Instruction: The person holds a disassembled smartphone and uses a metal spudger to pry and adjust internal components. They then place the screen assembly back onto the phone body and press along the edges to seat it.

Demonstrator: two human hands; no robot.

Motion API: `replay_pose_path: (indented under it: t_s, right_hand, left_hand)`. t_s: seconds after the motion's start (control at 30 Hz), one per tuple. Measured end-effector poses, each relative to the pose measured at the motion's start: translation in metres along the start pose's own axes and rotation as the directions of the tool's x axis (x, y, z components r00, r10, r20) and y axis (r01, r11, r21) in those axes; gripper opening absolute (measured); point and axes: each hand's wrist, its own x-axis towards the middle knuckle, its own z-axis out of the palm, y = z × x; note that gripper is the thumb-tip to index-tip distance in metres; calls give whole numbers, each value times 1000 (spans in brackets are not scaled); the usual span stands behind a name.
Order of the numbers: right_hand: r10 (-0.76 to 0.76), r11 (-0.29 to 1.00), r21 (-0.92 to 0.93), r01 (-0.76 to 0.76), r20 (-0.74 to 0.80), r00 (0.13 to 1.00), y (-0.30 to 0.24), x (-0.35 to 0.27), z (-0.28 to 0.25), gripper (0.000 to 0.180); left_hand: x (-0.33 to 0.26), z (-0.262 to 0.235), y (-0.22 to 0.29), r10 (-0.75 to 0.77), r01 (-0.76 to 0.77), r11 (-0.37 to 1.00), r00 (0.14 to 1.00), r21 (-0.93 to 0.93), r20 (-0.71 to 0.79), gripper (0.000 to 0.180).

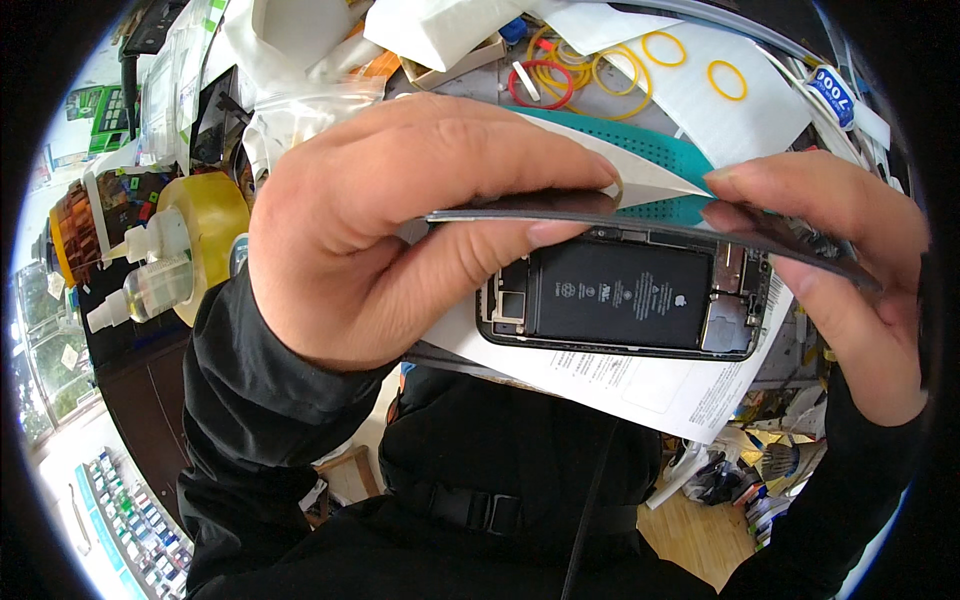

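Left of centre, the left hand (340, 215) and, at right, the right hand (885, 225) pinch a thin, glossy black panel (745, 224) nearly closed; below, a black rectangular battery (620, 295) carries pale printing.

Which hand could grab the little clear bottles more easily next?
Probably the left hand: the little clear bottles are on its side, and the right hand is farther away. Both hold the thin dark panel, so left must let go first.
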Motion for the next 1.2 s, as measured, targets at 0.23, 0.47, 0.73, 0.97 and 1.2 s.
replay_pose_path:
  t_s: [0.23,0.47,0.73,0.97,1.2]
  right_hand:
    - [-184,956,-210,203,110,977,-7,18,-11,41]
    - [-153,979,-144,145,-45,987,-9,13,8,44]
    - [-238,954,-247,172,-265,935,-16,19,23,34]
    - [-149,945,-315,82,-192,970,-34,17,23,30]
    - [-135,942,-322,93,-111,985,-38,16,16,26]
  left_hand:
    - [1,-2,2,-12,12,1000,1000,18,16,26]
    - [0,-4,4,-29,28,999,999,30,39,26]
    - [-2,-1,-2,96,-95,989,995,112,-2,25]
    - [-10,1,9,-1,20,976,996,215,-88,23]
    - [-17,7,22,-92,104,933,994,345,-51,30]
